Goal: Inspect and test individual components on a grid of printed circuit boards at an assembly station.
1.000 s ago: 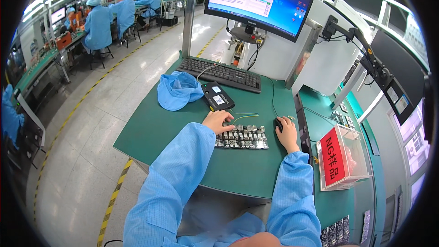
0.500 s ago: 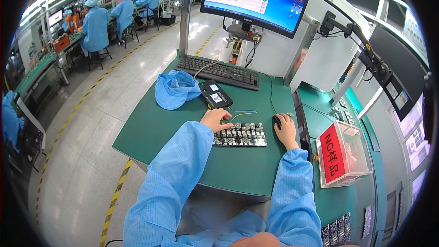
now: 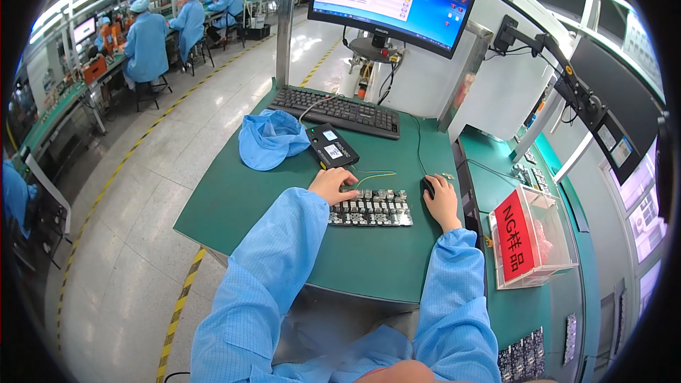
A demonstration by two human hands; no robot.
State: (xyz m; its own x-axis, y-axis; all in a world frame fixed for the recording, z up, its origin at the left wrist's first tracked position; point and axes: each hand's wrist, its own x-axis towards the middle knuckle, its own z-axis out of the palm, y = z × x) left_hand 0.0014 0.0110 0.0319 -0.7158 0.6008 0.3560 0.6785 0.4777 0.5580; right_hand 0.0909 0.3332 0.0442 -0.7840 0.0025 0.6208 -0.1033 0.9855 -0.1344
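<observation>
A panel of small circuit boards (image 3: 379, 208) lies on the green tabletop, set in rows with metal connectors on top. At its upper left corner is my left hand (image 3: 330, 186), fingers bent and thumb close to the boards; whatever sits between them is too small to make out. Thin yellow and green wires (image 3: 379, 172) loop from beside a black handheld device (image 3: 332, 146) toward those fingertips. To the right of the panel, my right hand (image 3: 443, 203) is wrapped over a black computer mouse (image 3: 427, 186).
Behind the device sit a black keyboard (image 3: 337, 111) and a crumpled blue cap (image 3: 272, 140). A lit monitor (image 3: 394, 0) hangs above. On the right stands a clear box (image 3: 543, 269) with a red label. More circuit boards (image 3: 523, 356) lie lower right. Co-workers (image 3: 147, 44) sit far left.
The view has shifted very slightly. Both hands keep their places, the left at the boards and the right on the mouse.
</observation>
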